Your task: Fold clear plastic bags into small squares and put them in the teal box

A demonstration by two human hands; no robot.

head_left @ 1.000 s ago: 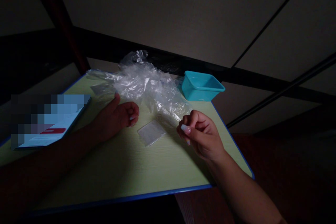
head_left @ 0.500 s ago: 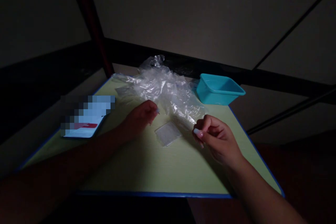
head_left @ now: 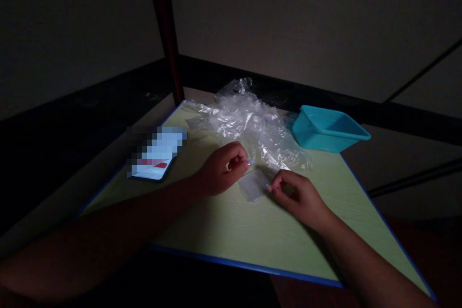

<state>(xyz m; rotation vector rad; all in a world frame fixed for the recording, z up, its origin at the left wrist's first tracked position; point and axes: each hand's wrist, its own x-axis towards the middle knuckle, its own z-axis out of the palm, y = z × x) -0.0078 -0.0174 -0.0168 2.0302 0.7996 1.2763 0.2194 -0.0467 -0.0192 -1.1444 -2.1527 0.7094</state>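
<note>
A small flat square of clear plastic, like a folded bag or sleeve, lies on the table between my hands. My left hand hovers by its upper left side, thumb and forefinger pinched together; whatever is between the tips is too small to make out. At the right edge of the square, my right hand is pinched too, its fingertips overlapping that edge in view. I cannot tell whether they grip it. Just beyond both hands spreads a crumpled heap of clear plastic bags.
The pale green table has a blue edge. A turquoise plastic tub sits at the back right. On the left lies a phone with its screen lit. Walls stand close behind, and the light is dim.
My hands have come closer together around the plastic square, and the left thumb and forefinger now form a pinch. The view has turned left, shifting everything rightward in the picture.
</note>
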